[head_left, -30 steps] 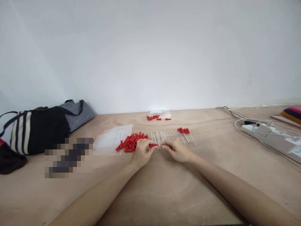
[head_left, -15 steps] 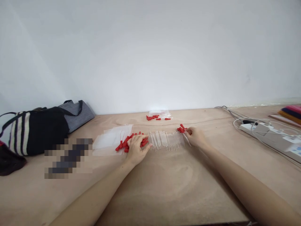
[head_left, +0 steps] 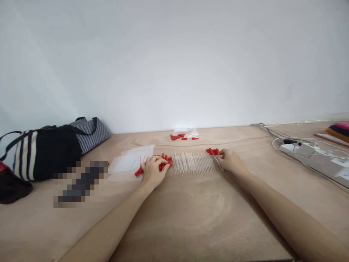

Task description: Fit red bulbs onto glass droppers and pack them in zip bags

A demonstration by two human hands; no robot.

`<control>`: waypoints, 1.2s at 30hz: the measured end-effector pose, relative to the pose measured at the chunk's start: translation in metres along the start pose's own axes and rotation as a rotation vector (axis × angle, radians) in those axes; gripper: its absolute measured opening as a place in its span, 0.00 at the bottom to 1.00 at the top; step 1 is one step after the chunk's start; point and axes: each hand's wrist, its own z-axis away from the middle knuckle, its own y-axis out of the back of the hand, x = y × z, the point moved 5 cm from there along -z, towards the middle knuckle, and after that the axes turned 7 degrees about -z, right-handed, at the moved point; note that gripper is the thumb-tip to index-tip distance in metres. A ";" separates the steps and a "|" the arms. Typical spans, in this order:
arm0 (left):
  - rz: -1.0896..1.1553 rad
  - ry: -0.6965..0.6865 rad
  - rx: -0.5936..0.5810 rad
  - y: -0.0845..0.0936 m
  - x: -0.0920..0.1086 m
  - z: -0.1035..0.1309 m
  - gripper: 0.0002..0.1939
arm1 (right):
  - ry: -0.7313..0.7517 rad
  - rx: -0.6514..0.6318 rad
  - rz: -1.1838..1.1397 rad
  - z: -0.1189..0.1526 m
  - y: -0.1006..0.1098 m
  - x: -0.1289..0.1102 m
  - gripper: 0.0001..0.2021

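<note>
My left hand (head_left: 152, 172) is curled over the pile of red bulbs (head_left: 165, 158), fingertips touching them; can't tell if it grips one. My right hand (head_left: 232, 162) has thumb and fingers bent together at the red end of a dropper (head_left: 220, 166); whether they pinch it or have let go, can't tell. That dropper lies at the right end of the small group of red-topped droppers (head_left: 212, 151), tube slanting toward me. Between my hands, a row of clear tubes (head_left: 193, 163) lies side by side on the table (head_left: 199, 218), bulb pile just left of it, droppers just right. Under and left of the pile: flat plastic bags (head_left: 128, 164), overlapping. Farther back, near the wall (head_left: 191, 65), a few loose bulbs (head_left: 177, 137) in front of a clear packet (head_left: 187, 131). Far left: black bag (head_left: 56, 151) with white stripes, thin-striped bag (head_left: 94, 134) behind it, pixelated dark thing (head_left: 83, 182) in front. Far right: white power strip (head_left: 323, 162) with cables (head_left: 275, 143), folded cloths (head_left: 339, 131) beyond.
</note>
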 end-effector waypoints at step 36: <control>-0.480 -0.207 -0.114 -0.007 0.030 0.000 0.07 | 0.032 -0.033 -0.089 0.005 -0.011 -0.016 0.14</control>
